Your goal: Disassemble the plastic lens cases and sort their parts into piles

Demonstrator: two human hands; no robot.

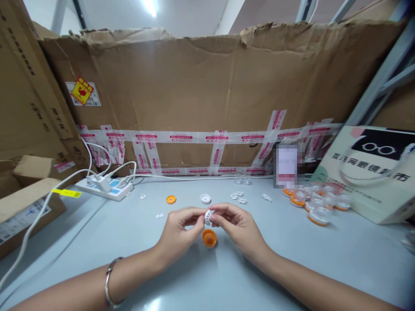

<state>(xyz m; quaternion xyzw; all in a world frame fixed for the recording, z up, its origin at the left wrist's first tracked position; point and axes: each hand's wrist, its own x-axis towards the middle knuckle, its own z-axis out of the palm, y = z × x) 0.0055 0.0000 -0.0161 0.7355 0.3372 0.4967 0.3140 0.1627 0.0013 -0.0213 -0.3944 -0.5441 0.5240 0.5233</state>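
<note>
Between the fingertips of both hands is a small white slotted plastic part (208, 217), held just above the table. My left hand (181, 226) pinches its left side, and my right hand (236, 224) pinches its right side. Directly below them an orange round cup-like piece (209, 238) rests on the table. Beyond the hands lie an orange ring (171, 199) and a white round ring-shaped piece (205, 198). Several similar white slotted parts (239, 197) lie to the right of that, and another white piece (266, 197) is farther right. Two tiny white discs (159, 215) are left of my left hand.
Clear-topped, orange-based pieces (319, 203) are piled at the right, before a paper bag (369, 172). A power strip (105, 186) with white cables and an open carton (29, 207) stand at the left. A large cardboard sheet (201, 86) walls off the table's back.
</note>
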